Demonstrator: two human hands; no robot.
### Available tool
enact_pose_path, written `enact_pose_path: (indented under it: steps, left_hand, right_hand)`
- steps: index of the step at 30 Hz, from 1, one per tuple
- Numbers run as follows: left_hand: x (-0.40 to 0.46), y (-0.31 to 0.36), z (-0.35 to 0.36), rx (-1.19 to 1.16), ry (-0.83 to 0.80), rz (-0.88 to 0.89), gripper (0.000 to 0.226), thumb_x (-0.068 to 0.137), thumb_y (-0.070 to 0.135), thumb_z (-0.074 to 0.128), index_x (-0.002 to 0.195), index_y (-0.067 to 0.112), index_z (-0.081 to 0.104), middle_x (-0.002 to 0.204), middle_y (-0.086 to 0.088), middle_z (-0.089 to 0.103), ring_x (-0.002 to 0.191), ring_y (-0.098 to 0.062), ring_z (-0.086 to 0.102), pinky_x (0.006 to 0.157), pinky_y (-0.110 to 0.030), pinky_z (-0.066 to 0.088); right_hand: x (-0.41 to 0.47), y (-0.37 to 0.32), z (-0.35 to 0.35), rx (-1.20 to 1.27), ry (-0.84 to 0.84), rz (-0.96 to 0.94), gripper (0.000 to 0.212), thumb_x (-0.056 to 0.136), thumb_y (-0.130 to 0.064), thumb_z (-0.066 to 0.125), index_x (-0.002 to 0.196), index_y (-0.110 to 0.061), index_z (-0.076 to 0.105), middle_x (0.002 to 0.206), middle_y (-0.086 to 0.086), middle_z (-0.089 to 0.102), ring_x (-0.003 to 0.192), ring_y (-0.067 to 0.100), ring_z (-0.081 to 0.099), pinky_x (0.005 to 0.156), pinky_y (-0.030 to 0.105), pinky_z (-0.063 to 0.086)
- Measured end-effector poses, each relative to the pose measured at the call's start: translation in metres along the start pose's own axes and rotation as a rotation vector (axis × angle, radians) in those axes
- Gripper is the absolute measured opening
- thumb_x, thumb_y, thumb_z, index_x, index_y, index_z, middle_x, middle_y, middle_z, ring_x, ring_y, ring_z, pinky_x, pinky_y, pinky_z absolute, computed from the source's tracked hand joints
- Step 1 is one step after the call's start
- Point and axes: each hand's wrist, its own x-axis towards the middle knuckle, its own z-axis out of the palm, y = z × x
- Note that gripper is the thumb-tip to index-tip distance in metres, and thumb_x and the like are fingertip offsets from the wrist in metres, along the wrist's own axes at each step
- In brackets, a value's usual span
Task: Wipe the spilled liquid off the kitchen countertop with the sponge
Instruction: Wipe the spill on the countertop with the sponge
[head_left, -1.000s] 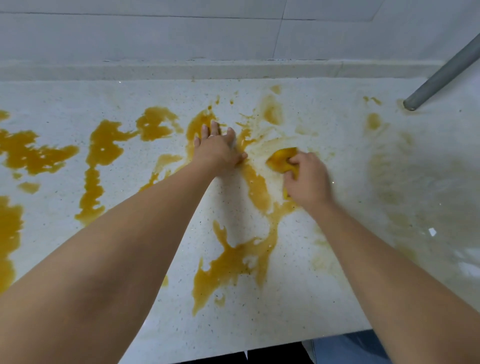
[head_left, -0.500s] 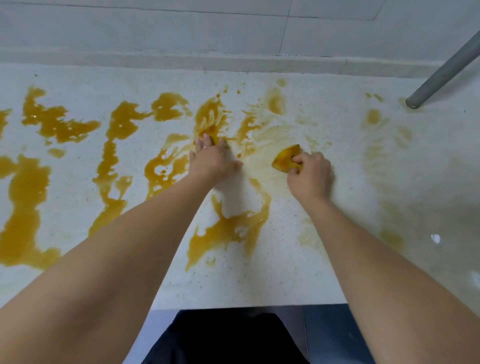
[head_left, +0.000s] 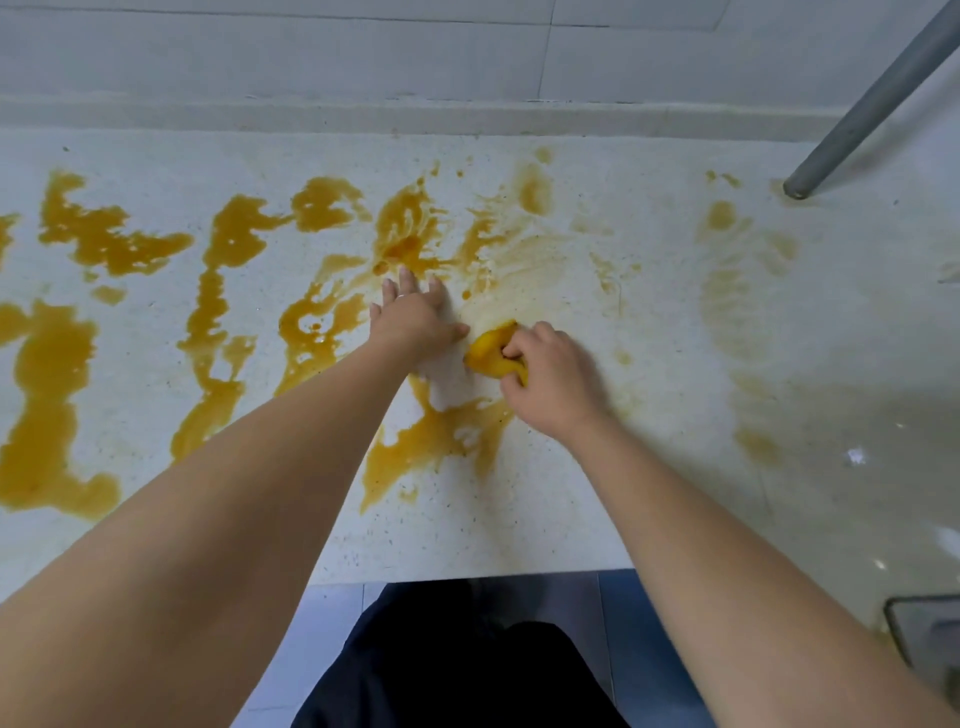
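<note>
right hand (head_left: 553, 382): fingers curled round the sponge (head_left: 493, 353), pinching it into a crumpled wad and pressing it down on the desk (head_left: 519, 519).
left hand (head_left: 415, 319): laid flat, fingers straight and pointing away from the person, palm pressing the desk just left of the sponge; the thumb tip reaches almost to the sponge, though contact cannot be made out.
sponge: yellow, near the middle of the desk between the two hands, stained the colour of the spill, only its left part showing past the right fingers.
handling, as a judgement: soft and light, it squashes readily under the fingers; soaked, it is likely heavier, slick and apt to drip or smear if squeezed hard. Best held from above across its back, so the flat underside meets the surface.
spilled liquid (head_left: 436, 441): amber-brown, a thick puddle just nearer the person than the hands; more puddles (head_left: 52, 395) spread well to the left.
wiped patch (head_left: 737, 291): right of the hands only pale streaks remain.
progress, as a judgement: roughly the right half is done; the left is untouched.
metal pole (head_left: 872, 104): grey, slanting down to the desk at far right.
writing: no brand, label or lettering visible anywhere.
</note>
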Motion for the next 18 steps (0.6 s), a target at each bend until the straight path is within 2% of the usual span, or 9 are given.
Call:
enact_pose_path:
  steps: [2,5,7,9,11,13,16,17,18]
  left_hand:
    - [0.000,-0.001,0.000,0.000,-0.005,0.010,0.076,0.094,0.047,0.048,0.152,0.020,0.008,0.158,-0.013,-0.013,0.145,-0.034,-0.011,0.116,-0.049,0.004]
    - [-0.002,-0.002,0.001,0.010,-0.005,0.017,0.076,0.094,0.048,0.048,0.152,0.020,0.007,0.158,-0.013,-0.013,0.145,-0.034,-0.010,0.116,-0.049,0.004]
    - [-0.001,-0.002,0.001,0.007,-0.001,0.017,0.076,0.094,0.048,0.048,0.152,0.020,0.008,0.158,-0.013,-0.013,0.145,-0.034,-0.011,0.116,-0.049,0.004]
    - [0.000,-0.002,0.002,-0.001,0.000,0.019,0.076,0.093,0.047,0.049,0.152,0.020,0.009,0.158,-0.013,-0.013,0.145,-0.034,-0.011,0.116,-0.049,0.004]
    - [-0.001,-0.003,0.001,-0.007,0.004,0.024,0.076,0.093,0.048,0.049,0.152,0.021,0.010,0.158,-0.013,-0.013,0.145,-0.034,-0.011,0.116,-0.049,0.004]
    - [-0.001,-0.004,0.001,-0.009,-0.002,0.033,0.077,0.093,0.047,0.050,0.152,0.021,0.009,0.158,-0.013,-0.013,0.145,-0.034,-0.011,0.116,-0.049,0.003]
    - [-0.001,-0.006,0.001,-0.011,-0.010,0.039,0.077,0.093,0.047,0.049,0.152,0.021,0.007,0.158,-0.012,-0.014,0.145,-0.033,-0.011,0.116,-0.048,0.002]
    - [-0.001,-0.006,0.001,-0.010,-0.007,0.039,0.077,0.093,0.047,0.049,0.152,0.021,0.007,0.158,-0.012,-0.014,0.145,-0.033,-0.011,0.116,-0.048,0.002]
    - [-0.001,-0.006,0.001,-0.012,-0.005,0.037,0.077,0.093,0.047,0.050,0.152,0.021,0.007,0.158,-0.012,-0.014,0.145,-0.033,-0.011,0.116,-0.048,0.002]
  right_hand:
    - [0.001,0.017,-0.008,-0.071,0.075,0.098,0.023,0.085,-0.024,0.054,0.107,-0.023,0.057,0.106,0.002,0.054,0.090,0.018,0.048,0.076,0.028,0.037]
    - [0.006,0.049,-0.023,0.008,0.210,0.462,0.025,0.086,-0.019,0.054,0.110,-0.017,0.056,0.113,0.009,0.052,0.100,0.027,0.052,0.080,0.033,0.043]
    - [0.006,0.037,-0.018,0.046,0.200,0.424,0.023,0.084,-0.018,0.055,0.108,-0.014,0.055,0.108,0.007,0.050,0.101,0.027,0.051,0.080,0.033,0.043]
    - [0.003,0.011,-0.006,0.074,0.085,0.194,0.021,0.082,-0.021,0.057,0.103,-0.017,0.056,0.100,0.000,0.048,0.095,0.022,0.051,0.078,0.030,0.043]
    - [-0.002,0.002,0.001,0.029,0.010,0.030,0.020,0.083,-0.022,0.055,0.102,-0.020,0.056,0.101,-0.001,0.050,0.090,0.017,0.048,0.076,0.029,0.042]
    - [0.002,0.019,-0.009,-0.042,0.080,0.130,0.022,0.085,-0.023,0.054,0.107,-0.022,0.056,0.104,0.000,0.052,0.087,0.016,0.048,0.074,0.028,0.041]
    - [0.007,0.045,-0.023,0.015,0.222,0.502,0.023,0.086,-0.019,0.052,0.109,-0.017,0.055,0.113,0.009,0.050,0.098,0.027,0.052,0.081,0.036,0.047]
    - [0.008,0.040,-0.019,0.015,0.230,0.502,0.023,0.086,-0.018,0.052,0.108,-0.015,0.055,0.114,0.010,0.050,0.101,0.028,0.051,0.083,0.038,0.047]
    - [0.007,0.028,-0.013,0.006,0.211,0.416,0.022,0.085,-0.019,0.053,0.106,-0.015,0.055,0.112,0.009,0.051,0.100,0.027,0.051,0.084,0.037,0.046]
